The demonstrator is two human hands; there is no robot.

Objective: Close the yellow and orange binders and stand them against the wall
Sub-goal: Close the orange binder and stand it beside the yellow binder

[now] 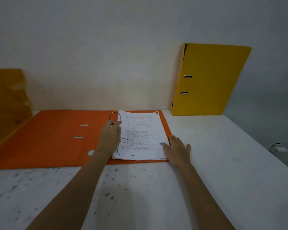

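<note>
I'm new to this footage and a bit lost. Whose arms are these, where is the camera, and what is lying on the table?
There is one picture, from a camera worn on a person's head, looking down at their bare arms. On the white table lies an open orange binder with a stack of papers in it. The left hand rests by the metal ring; the right hand lies flat at the papers' edge. Neither grips anything. A closed yellow binder stands against the wall.

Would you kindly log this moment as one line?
yellow binder: closed, standing at wall | orange binder: open, flat | left hand: at rings | right hand: on papers
</note>
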